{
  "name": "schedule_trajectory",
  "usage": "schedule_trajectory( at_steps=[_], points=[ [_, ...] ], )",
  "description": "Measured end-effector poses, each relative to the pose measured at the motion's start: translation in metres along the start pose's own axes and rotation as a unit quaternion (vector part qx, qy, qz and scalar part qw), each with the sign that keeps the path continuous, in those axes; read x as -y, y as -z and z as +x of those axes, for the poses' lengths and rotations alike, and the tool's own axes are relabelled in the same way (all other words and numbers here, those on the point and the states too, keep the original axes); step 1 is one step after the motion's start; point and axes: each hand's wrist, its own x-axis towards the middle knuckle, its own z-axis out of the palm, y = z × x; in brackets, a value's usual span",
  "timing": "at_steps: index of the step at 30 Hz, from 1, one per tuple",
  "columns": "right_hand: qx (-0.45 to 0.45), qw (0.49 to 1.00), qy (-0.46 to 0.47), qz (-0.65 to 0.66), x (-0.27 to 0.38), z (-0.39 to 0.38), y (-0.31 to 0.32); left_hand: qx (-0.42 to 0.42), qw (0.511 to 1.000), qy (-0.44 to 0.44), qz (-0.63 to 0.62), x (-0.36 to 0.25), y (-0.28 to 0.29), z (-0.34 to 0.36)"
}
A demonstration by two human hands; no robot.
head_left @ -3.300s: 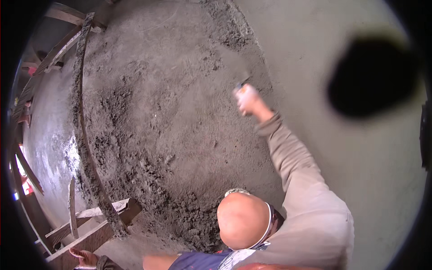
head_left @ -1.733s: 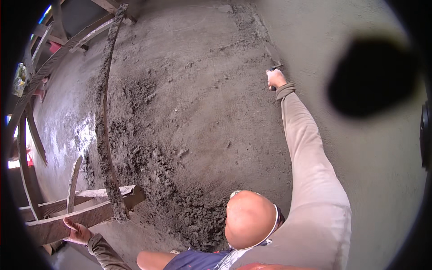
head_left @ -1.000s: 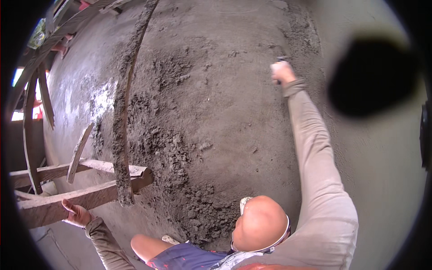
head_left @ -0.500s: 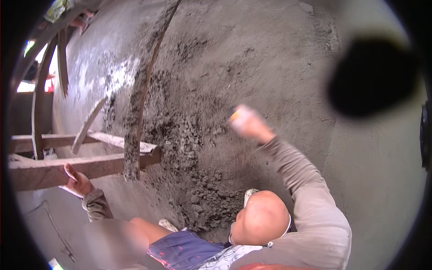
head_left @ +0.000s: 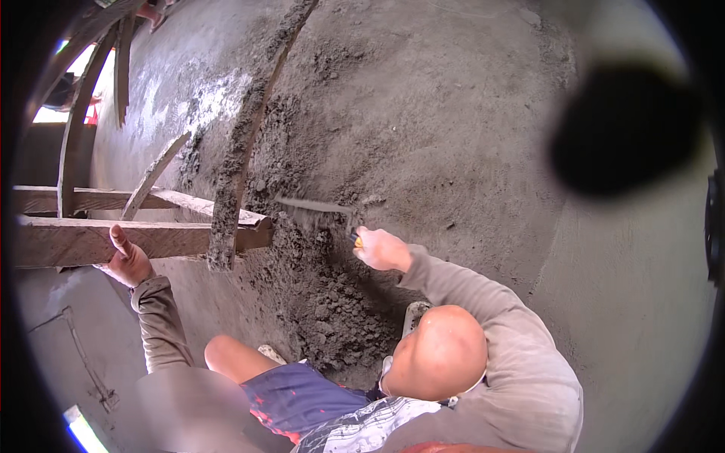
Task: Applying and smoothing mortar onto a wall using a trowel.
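Observation:
My right hand [head_left: 383,249] is closed around the yellow and black handle of a trowel [head_left: 313,206]. Its flat grey blade points left over rough, clumpy wet mortar [head_left: 332,317]. At the left, my left hand [head_left: 128,262] grips a thick wooden beam [head_left: 170,240], thumb up across its side and fingers partly hidden behind it. Just left of the blade stands a long, mortar-crusted wooden strip [head_left: 224,226], crossing the beam's end.
A second beam [head_left: 98,198] and several thin wooden slats [head_left: 155,175] stand at the left. Smoother grey mortar [head_left: 445,113] spreads beyond the clumps. My bare knees [head_left: 445,351] are bent close to the loose mortar. Another person's hand [head_left: 149,15] shows at the upper left.
My right hand has come left and nearer, and the trowel blade now shows over the clumpy mortar. My left hand stays on the beam. The whole view has shifted slightly.

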Motion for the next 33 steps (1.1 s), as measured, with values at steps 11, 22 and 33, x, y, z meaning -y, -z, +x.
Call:
schedule_trajectory(
  at_steps=[11,22,33],
  points=[
    [-0.355,0.906,-0.151,-0.172,-0.194,-0.030,0.054,0.023,0.935,-0.115,0.336,-0.020,-0.052,-0.025],
    [-0.298,0.920,-0.241,0.079,-0.072,-0.134,0.056,0.055,0.921,-0.130,0.363,0.009,-0.007,0.017],
    [-0.387,0.875,-0.290,0.026,-0.111,-0.127,0.023,0.054,0.872,-0.161,0.460,-0.030,-0.037,-0.014]
  ],
)
